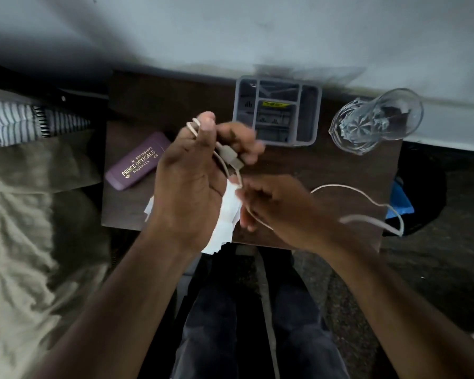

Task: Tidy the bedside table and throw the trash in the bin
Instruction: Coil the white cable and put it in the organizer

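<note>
Over the dark wooden bedside table, my left hand grips the plug end of a beige cable, with a loop of it around my thumb. My right hand pinches the same cable lower down, and its free length curves off toward the table's right edge. A crumpled white tissue lies on the table's front edge under my hands. A purple glasses case rests to the left.
A grey compartment organiser sits at the back against the wall. A cut glass tumbler stands at the back right. A dark bin with a blue liner is right of the table. The bed with olive sheet is left.
</note>
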Demonstrator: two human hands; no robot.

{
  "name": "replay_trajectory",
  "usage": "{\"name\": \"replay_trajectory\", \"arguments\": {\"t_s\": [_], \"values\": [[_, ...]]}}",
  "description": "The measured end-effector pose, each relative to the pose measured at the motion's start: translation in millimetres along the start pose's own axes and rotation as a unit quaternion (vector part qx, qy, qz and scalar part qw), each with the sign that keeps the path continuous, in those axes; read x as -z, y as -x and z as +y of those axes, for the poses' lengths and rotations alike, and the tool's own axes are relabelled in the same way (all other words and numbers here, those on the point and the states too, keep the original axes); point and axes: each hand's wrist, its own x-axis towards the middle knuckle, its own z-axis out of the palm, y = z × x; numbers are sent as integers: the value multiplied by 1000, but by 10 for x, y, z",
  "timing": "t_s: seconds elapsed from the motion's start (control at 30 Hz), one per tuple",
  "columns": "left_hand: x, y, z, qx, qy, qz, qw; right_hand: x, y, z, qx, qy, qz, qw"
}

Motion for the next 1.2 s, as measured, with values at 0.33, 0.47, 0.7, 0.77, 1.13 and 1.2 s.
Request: {"name": "replay_trajectory", "arguments": {"t_s": [0.33,0.47,0.7,0.77,1.13,1.2], "values": [[186,59,-119,34,-332,-67,940,469,179,-418,116,122,68,983],[131,105,-16,121,-237,-82,960,617,14,-373,162,-4,131,978],[-6,65,154,143,93,-124,978,221,-165,-76,62,-76,163,982],[-7,41,176,114,132,-109,979,53,-110,-31,18,-9,81,997],[221,103,-51,38,-393,-77,915,391,235,-393,97,134,71,984],[206,145,-48,69,-360,-100,925,497,192,-416,121,74,96,985]]}}
